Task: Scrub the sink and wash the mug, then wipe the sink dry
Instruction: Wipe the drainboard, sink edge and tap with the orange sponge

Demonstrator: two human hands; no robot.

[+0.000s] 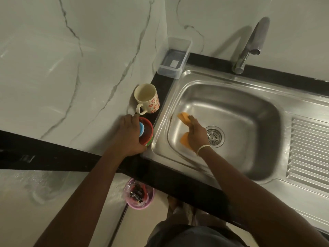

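The steel sink (249,157) fills the right half of the head view, with its drain (214,136) near the middle of the basin. My right hand (196,133) presses an orange cloth (184,117) against the basin's left floor, just left of the drain. A cream mug (146,98) with red flower prints stands upright on the black counter left of the sink. In front of the mug, my left hand (129,134) grips a red tub (146,135) that has something blue inside it.
A clear plastic container (173,58) stands at the sink's back left corner. The tap (249,47) rises behind the basin. A ribbed drainboard (309,152) lies to the right. A pink bin (139,194) sits on the floor below the counter edge.
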